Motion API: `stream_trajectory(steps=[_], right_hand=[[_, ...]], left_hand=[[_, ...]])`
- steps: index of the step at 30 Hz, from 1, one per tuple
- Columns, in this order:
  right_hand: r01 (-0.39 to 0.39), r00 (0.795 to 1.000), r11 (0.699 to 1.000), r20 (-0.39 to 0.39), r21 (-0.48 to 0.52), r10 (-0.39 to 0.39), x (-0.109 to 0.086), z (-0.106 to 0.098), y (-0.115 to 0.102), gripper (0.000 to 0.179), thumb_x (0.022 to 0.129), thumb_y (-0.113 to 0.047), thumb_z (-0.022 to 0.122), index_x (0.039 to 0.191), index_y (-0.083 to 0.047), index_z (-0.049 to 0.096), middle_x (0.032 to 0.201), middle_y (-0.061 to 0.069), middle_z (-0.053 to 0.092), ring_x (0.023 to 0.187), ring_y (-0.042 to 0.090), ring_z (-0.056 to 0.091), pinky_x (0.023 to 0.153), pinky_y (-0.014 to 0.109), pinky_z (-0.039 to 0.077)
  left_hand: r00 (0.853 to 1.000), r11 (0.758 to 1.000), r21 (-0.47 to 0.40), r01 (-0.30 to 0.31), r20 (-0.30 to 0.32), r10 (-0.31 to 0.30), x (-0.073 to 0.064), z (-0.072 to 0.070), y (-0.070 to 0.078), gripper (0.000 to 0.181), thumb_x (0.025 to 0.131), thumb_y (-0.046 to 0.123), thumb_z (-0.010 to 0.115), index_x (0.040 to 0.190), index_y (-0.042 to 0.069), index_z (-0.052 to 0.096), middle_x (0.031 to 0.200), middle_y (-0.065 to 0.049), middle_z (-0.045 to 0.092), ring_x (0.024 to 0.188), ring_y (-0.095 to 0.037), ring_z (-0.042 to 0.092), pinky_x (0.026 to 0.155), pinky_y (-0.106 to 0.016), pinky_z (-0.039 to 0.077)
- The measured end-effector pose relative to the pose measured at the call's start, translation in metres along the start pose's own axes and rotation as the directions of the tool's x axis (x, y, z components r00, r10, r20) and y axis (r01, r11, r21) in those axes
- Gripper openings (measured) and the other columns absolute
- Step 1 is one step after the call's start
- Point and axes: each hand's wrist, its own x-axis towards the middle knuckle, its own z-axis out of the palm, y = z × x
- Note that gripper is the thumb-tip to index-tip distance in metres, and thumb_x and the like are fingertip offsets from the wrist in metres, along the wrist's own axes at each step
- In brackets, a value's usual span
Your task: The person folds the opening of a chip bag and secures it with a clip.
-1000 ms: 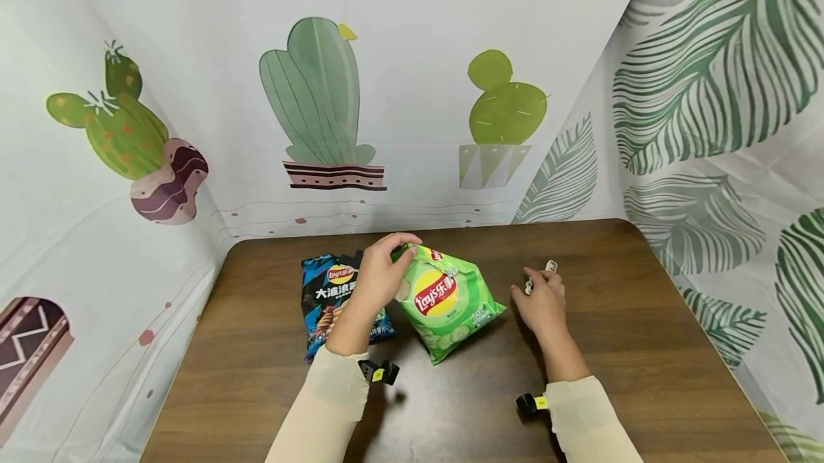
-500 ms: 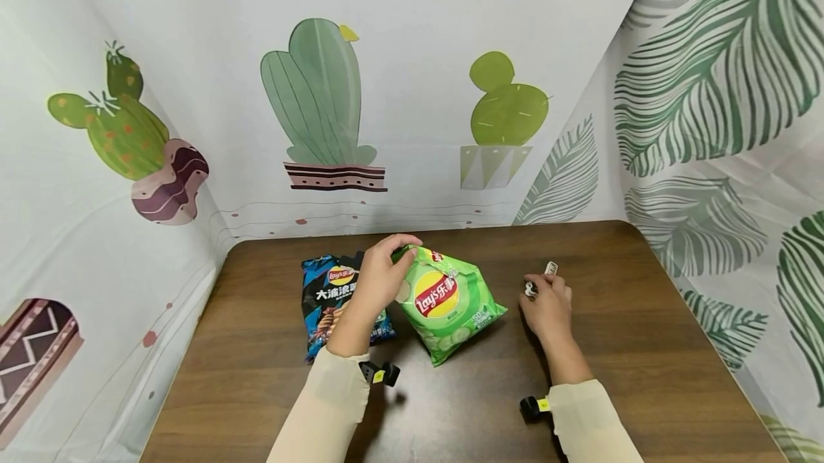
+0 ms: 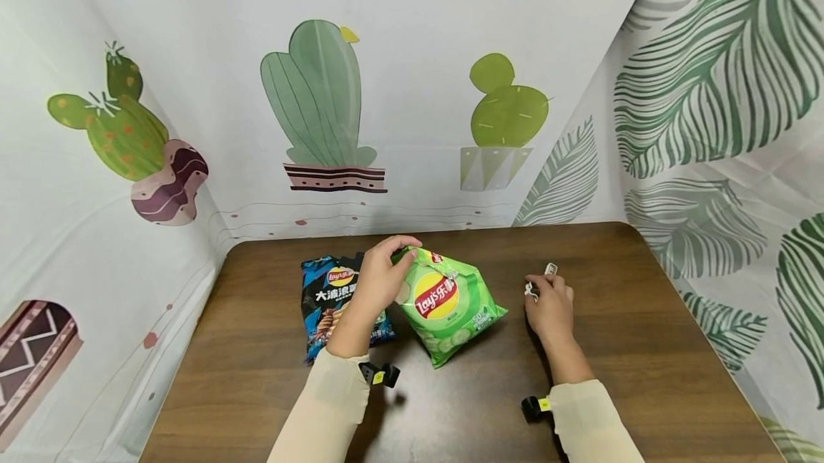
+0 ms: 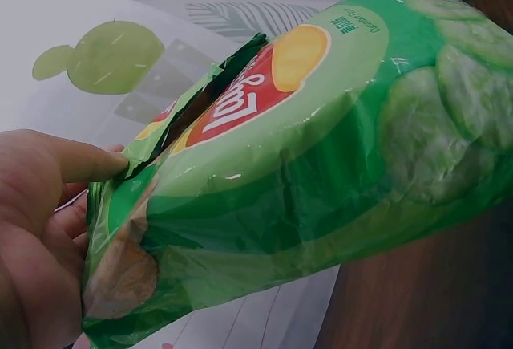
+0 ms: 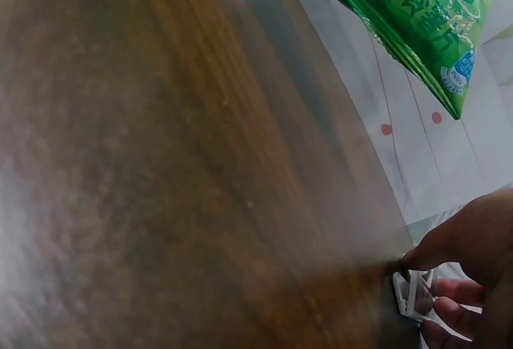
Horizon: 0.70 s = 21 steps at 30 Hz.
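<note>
My left hand (image 3: 381, 273) pinches the top corner of a green Lay's chip bag (image 3: 444, 305). The bag's top edge is folded over, and the thumb and fingers grip that fold in the left wrist view, where the bag (image 4: 321, 148) fills most of the picture. To its right on the table, my right hand (image 3: 551, 309) has thumb and fingers round a small white clip-like piece (image 5: 414, 294). In the head view a white bar with dark marks (image 3: 551, 269) shows just beyond the knuckles. The palm hides part of these small pieces.
A black and blue Lay's bag (image 3: 325, 305) lies flat on the brown wooden table (image 3: 618, 320), partly behind my left forearm. A white cloth (image 3: 412, 91) printed with cacti and leaves hangs behind the table's far edge.
My right hand has shifted slightly right, and its thumb and fingers have drawn closer together round the small white piece. The left hand and the green bag have stayed in place.
</note>
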Motion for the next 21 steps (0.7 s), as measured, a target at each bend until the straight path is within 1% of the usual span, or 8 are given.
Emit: stream_trajectory(steps=[7,11,14,21], right_hand=[[0.024,1.0,1.0,-0.012,0.013,-0.024,0.0024,0.0005,0.0036,0.034,0.089,-0.005,0.06,0.122,-0.003,0.067,0.131,0.026,0.052,0.119,0.051,0.044,0.099,0.057,0.038],[0.029,0.999,0.999,-0.014,0.019,-0.029,0.0019,-0.0014,0.003,0.035,0.088,-0.005,0.06,0.122,-0.003,0.066,0.133,0.027,0.053,0.117,0.051,0.044,0.099,0.057,0.038],[0.018,1.0,0.999,0.0,0.028,-0.018,0.002,-0.0024,0.002,0.037,0.089,-0.006,0.058,0.126,-0.004,0.064,0.136,0.027,0.051,0.119,0.05,0.043,0.099,0.057,0.038],[-0.014,0.999,0.998,0.029,0.063,0.012,0.0003,-0.0065,-0.0006,0.045,0.094,-0.007,0.052,0.138,-0.007,0.058,0.143,0.029,0.046,0.125,0.051,0.042,0.1,0.06,0.039]], left_hand=[[1.0,1.0,0.001,0.002,-0.003,-0.002,-0.0006,-0.0005,-0.0002,0.016,0.102,0.026,0.062,0.114,0.03,0.072,0.135,-0.001,0.065,0.133,-0.024,0.056,0.107,-0.051,0.048],[1.0,1.0,-0.004,0.002,-0.007,-0.002,-0.0015,-0.0021,0.0002,0.017,0.101,0.026,0.062,0.115,0.028,0.072,0.135,-0.001,0.065,0.132,-0.024,0.057,0.106,-0.051,0.049],[1.0,1.0,-0.005,0.002,-0.009,-0.002,-0.0016,-0.003,-0.0002,0.017,0.101,0.026,0.063,0.115,0.028,0.072,0.134,0.0,0.066,0.131,-0.024,0.057,0.105,-0.051,0.049],[1.0,1.0,-0.018,0.008,-0.008,-0.008,-0.0013,-0.0033,-0.0015,0.016,0.101,0.026,0.063,0.113,0.03,0.072,0.133,0.001,0.066,0.131,-0.023,0.057,0.106,-0.051,0.049]])
